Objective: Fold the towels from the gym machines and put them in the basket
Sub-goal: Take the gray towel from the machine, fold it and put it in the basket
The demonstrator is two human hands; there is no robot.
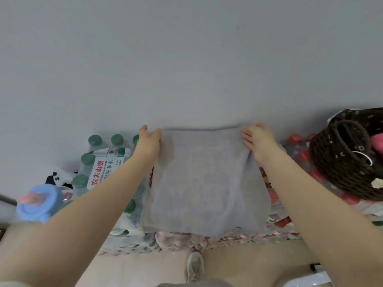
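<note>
A grey towel (204,181) lies folded into a rectangle on top of packs of bottled water, its far edge against the wall. My left hand (148,142) pinches the towel's far left corner. My right hand (259,142) rests on the far right corner, fingers spread over the edge; whether it grips the cloth is unclear. A dark brown woven basket (339,162) with a handle and a flowered lining stands at the right, with something pink inside it.
Green-capped water bottles (99,160) in shrink wrap lie to the left, red-capped bottles (300,150) to the right under the basket. A blue-lidded bottle (39,201) and a panda toy (57,178) sit at far left. The grey wall (186,59) is directly behind. My shoe (194,266) shows below.
</note>
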